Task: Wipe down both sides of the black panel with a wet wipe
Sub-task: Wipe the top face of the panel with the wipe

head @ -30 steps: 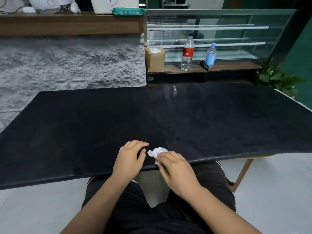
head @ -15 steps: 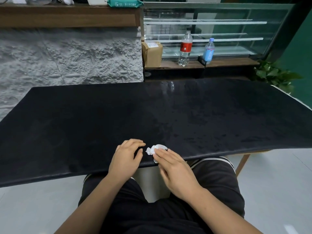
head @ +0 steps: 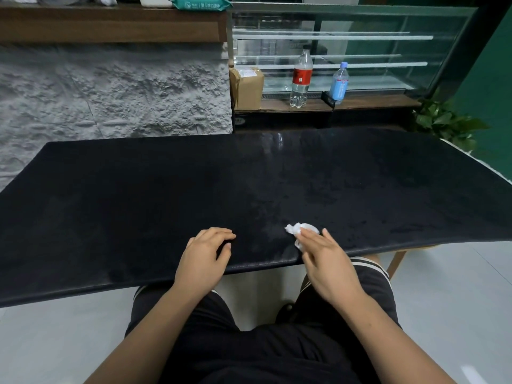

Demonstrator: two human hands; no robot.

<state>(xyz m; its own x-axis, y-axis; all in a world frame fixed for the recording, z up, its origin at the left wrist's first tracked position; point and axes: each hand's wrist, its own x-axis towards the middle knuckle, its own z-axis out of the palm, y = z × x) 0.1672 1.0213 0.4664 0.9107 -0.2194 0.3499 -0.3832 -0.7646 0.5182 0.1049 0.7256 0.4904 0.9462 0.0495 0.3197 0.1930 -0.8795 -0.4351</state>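
Two bare hands are resting apart on the near edge of the black panel (head: 249,184), which is lying flat and spanning almost the whole width of the head view. The left hand (head: 205,253) is sitting on the panel with its fingers loosely bent and its fingertips touching the surface; it is holding nothing. The right hand (head: 327,261) is lying to the right of it, its fingers nearly straight and pressing a crumpled white wet wipe (head: 302,230) against the panel. The wipe is showing just beyond the fingertips and under the inner side of the hand; the thumb is hidden, so whether it is also gripping the wipe cannot be told. Dull, patchy marks are showing on the panel around and to the right of the wipe.

A wooden leg (head: 396,261) is showing below the panel's near edge on the right. The person is wearing black shorts (head: 277,350) above a pale floor (head: 55,342). Behind the panel a rough grey wall (head: 110,92) is standing on the left and a glass display case (head: 360,45) on the right. On the ledge before the case, a cardboard box (head: 246,87), a red-labelled bottle (head: 300,76) and a blue-labelled bottle (head: 339,83) are standing upright in a row. A green pack of wipes (head: 201,3) is lying on the wooden shelf (head: 110,23) above the wall, and a leafy plant (head: 446,123) is standing at the far right.
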